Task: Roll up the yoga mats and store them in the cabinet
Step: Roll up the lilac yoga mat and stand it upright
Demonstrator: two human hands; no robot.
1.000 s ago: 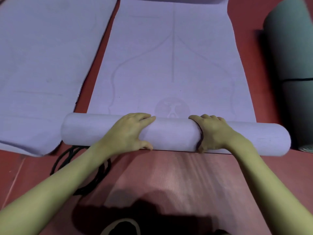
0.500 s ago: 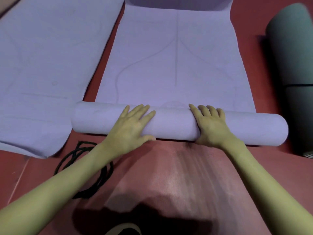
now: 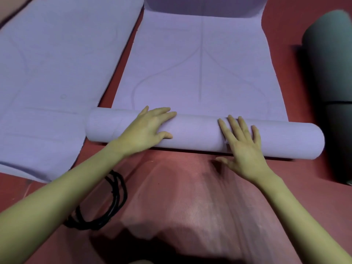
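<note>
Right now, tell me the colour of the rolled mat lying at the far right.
Dark grey-green, the rolled mat shows best in the head view, the only one.

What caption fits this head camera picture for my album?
Left hand and right hand press flat on a half-rolled purple yoga mat on a red floor.

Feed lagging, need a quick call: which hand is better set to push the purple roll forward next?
Probably left hand: it lies across the top of the roll. Right hand sits lower, palm at the near edge.
</note>
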